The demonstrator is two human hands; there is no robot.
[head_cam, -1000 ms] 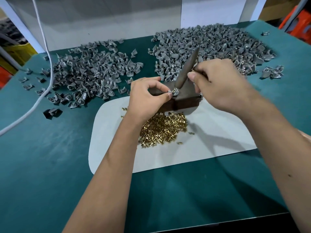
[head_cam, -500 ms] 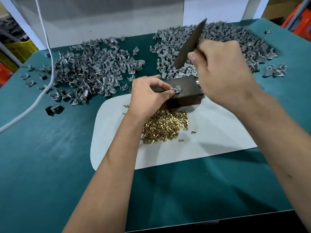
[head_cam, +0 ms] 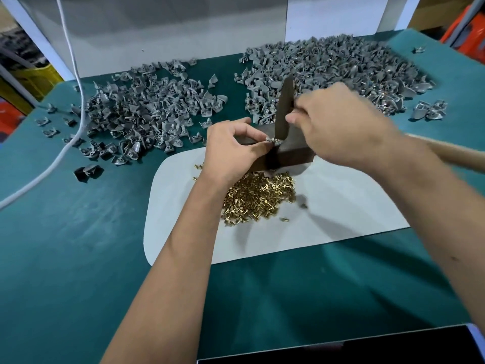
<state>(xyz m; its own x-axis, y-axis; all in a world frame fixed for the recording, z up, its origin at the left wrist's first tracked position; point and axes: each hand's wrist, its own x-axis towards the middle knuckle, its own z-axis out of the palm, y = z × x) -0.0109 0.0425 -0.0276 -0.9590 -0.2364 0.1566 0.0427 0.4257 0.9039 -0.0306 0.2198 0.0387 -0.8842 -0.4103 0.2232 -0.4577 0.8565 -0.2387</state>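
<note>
A dark metal block (head_cam: 294, 153) stands on a white mat (head_cam: 328, 219). My left hand (head_cam: 231, 151) pinches a small grey metal part (head_cam: 271, 141) on top of the block. My right hand (head_cam: 338, 127) grips a dark flat metal bar (head_cam: 284, 106), held nearly upright with its lower end down on the small part. A heap of small brass rivets (head_cam: 259, 198) lies on the mat just in front of the block.
Two big heaps of grey metal parts lie on the green table (head_cam: 65, 258): the left heap (head_cam: 147, 111) and the back right heap (head_cam: 341, 67). A white cable (head_cam: 76, 109) runs down the left side. White panels stand behind. A dark edge (head_cam: 341, 350) borders the table's front.
My right hand raised the bar off the block half a second ago and has now brought it back down onto the small part. My left hand has stayed pinching the part.
</note>
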